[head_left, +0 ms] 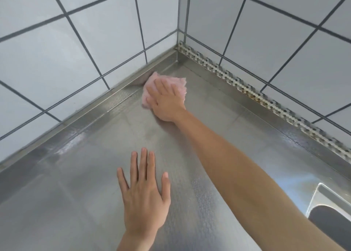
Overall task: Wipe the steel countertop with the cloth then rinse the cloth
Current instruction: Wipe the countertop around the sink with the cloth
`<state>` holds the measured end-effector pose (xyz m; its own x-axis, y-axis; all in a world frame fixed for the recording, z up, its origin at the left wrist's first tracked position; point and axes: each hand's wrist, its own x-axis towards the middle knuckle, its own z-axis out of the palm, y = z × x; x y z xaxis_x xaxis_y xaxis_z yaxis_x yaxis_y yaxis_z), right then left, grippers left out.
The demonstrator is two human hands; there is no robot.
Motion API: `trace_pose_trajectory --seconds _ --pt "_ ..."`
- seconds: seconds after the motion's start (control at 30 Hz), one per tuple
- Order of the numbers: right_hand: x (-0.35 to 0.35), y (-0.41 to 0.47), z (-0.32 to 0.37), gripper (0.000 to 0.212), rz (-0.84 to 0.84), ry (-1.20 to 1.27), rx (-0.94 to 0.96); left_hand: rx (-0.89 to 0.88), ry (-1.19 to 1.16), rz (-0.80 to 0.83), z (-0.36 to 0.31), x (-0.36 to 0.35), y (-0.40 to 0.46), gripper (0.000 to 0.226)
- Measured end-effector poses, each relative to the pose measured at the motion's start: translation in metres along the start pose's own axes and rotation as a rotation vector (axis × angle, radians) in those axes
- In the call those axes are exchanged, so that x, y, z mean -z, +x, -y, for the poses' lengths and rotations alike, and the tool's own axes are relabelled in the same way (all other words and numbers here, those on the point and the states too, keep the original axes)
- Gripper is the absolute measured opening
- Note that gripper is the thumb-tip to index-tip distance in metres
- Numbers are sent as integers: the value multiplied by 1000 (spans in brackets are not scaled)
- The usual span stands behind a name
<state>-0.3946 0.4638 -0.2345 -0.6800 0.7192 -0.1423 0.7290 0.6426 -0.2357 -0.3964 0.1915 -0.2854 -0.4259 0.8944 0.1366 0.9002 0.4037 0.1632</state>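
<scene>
A pink cloth (154,79) lies on the steel countertop (76,184) close to the back left upstand, near the corner. My right hand (166,100) presses flat on the cloth with straight fingers, the arm reaching in from the lower right. Nearer to me, my left hand (145,192) rests flat on the steel, palm down and fingers spread, holding nothing. Most of the cloth is hidden under my right hand.
White tiled walls (57,51) with dark grout meet in a corner at the back. A perforated metal strip (256,97) runs along the right wall's base. The rim of a sink (322,195) shows at the lower right edge.
</scene>
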Motion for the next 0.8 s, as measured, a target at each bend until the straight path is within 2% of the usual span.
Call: trace_pose_trajectory --seconds 0.1,0.17,0.27,0.4,0.5,0.63,0.8 --pt "-14 -65 8 54 89 69 265 6 0 26 -1 6 -1 66" --pt "-18 -115 -10 54 107 71 325 7 2 27 -1 7 0 66" --pt "-18 -198 -69 54 93 59 228 7 2 20 -1 5 -1 65" --pt "-5 -278 -149 57 40 48 -82 7 -6 29 -1 5 -1 65" --pt "3 -266 -172 60 3 29 -258 2 7 36 -1 7 -1 66" --pt "10 -185 -160 56 -19 -46 -198 -9 28 31 -1 8 -1 67" --pt "10 -67 -87 53 3 21 -246 3 14 37 -3 8 -1 67"
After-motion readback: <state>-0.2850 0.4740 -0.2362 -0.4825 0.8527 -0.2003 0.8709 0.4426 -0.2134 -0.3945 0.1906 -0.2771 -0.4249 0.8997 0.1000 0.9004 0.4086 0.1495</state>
